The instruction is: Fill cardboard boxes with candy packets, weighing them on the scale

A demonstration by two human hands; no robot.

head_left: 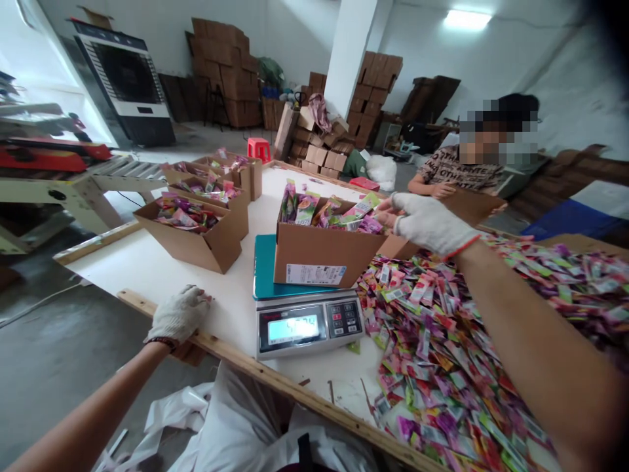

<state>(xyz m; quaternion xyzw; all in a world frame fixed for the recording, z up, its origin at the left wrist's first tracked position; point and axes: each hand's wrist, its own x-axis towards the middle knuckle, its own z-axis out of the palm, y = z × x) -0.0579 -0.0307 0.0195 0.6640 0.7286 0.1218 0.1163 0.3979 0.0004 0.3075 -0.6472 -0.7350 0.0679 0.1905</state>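
My right hand (422,219), in a white knit glove, reaches over an open cardboard box (324,252) and pinches a colourful packet (361,208) at the box's top. The box is full of packets and stands on a digital scale (307,321) with a teal platform and a lit display. My left hand (179,314), also gloved, rests with its fingers curled on the wooden edge strip (236,357) of the white table (162,272), holding nothing. A large heap of small colourful packets (442,354) covers the table to the right of the scale.
Three more open boxes of packets (191,229) stand at the table's far left. A person (472,164) sits across the table by a cardboard box. Stacked cartons (226,72), a white pillar, a large air cooler (122,82) and a roller conveyor (128,169) stand beyond. White bags (236,426) lie below the edge.
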